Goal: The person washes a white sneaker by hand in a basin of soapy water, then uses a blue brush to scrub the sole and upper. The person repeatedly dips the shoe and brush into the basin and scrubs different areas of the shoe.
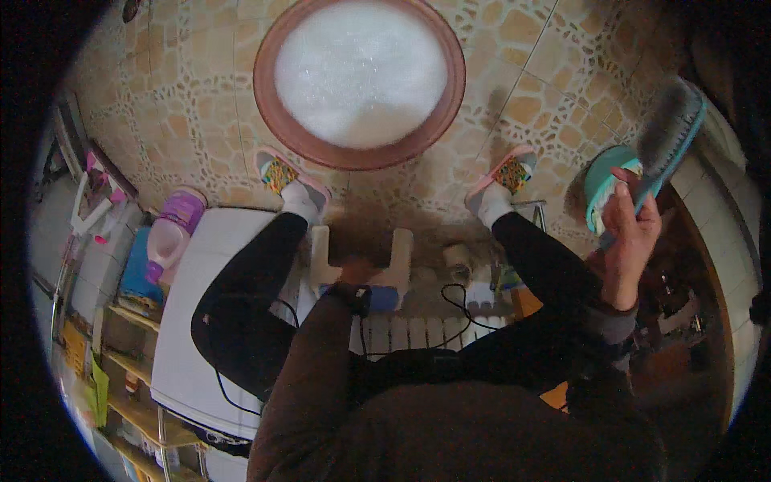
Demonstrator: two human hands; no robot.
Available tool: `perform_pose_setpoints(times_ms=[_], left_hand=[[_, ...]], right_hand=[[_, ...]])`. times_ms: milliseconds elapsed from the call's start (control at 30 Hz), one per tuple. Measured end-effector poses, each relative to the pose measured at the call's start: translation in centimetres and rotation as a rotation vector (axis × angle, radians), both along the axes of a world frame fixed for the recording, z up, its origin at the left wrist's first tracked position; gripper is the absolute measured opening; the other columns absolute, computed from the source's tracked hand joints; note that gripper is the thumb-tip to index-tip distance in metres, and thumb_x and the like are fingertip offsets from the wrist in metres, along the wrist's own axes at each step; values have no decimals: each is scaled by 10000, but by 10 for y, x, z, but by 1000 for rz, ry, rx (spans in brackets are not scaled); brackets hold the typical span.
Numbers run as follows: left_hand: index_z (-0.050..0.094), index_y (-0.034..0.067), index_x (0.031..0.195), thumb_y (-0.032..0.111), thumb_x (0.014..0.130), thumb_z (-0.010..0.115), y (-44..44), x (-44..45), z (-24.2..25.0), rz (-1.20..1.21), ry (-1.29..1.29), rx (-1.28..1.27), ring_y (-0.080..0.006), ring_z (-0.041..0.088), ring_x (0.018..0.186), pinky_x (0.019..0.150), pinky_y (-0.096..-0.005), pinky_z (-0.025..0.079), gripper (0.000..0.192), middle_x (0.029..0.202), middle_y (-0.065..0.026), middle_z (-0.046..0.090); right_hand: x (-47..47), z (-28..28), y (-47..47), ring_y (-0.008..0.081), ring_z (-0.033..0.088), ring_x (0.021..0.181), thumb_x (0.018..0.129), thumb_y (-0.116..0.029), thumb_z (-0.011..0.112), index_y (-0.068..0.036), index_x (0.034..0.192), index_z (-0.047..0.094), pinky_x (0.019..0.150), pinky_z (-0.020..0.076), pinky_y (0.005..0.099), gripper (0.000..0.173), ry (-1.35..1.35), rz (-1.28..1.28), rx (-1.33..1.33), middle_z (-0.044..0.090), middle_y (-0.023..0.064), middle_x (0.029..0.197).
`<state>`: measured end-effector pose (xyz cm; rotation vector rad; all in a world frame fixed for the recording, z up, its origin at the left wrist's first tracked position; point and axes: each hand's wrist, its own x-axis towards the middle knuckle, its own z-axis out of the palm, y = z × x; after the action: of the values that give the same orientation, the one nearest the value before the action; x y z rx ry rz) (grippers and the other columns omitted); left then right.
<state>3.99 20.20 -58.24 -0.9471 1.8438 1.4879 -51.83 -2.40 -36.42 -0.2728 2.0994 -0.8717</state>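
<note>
My right hand (631, 224) is raised at the right. It grips a dark item with a light-blue edge (677, 147), perhaps a shoe or slipper, with jagged marks along that edge. Behind the fingers is a teal item with a whitish inside (596, 181), partly hidden by the hand; its kind is unclear. Low between my knees, my left hand (356, 271) is dim and blurred at a small beige plastic stool (402, 256) with a blue part. Whether its fingers close on the stool cannot be made out. Ahead of my feet stands a reddish-brown basin (265, 78) filled with whitish, shiny contents.
Beside my left leg is a white appliance or cabinet top (202, 289). A purple-capped bottle (165, 247) and a purple tub (182, 208) stand past it. Shelves (129, 367) line the left, and a dark cabinet (680, 313) the right. Black cable (461, 301) runs below my lap.
</note>
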Motion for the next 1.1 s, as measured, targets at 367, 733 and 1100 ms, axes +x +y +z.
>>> perform_pose_setpoints(times_ms=[367, 733, 1100], left_hand=[[625, 62, 1138, 518, 787, 653, -154, -134, -31, -313, -60, 670, -291, 582, 1005, 832, -411, 459, 576, 1124, -128, 624], [687, 53, 984, 360, 849, 637, -172, -202, -28, -264, 201, 129, -174, 644, 733, 681, -350, 503, 339, 874, -110, 693], [617, 46, 1157, 432, 844, 633, -197, -116, -26, -292, 174, 186, -182, 650, 780, 652, -334, 475, 496, 882, -93, 692]], right_hand=[[35, 86, 19, -7, 358, 563, 902, -93, 600, -26, 1086, 638, 489, 239, 172, 200, 380, -75, -306, 502, -89, 719], [116, 142, 62, -7, 336, 550, 896, -186, 651, -77, 983, 702, 484, 240, 189, 148, 512, 75, -787, 475, -99, 663], [59, 223, 290, 103, 366, 558, 909, -216, 639, 21, 846, 612, 527, 337, 320, 246, 988, 188, -555, 442, 55, 605]])
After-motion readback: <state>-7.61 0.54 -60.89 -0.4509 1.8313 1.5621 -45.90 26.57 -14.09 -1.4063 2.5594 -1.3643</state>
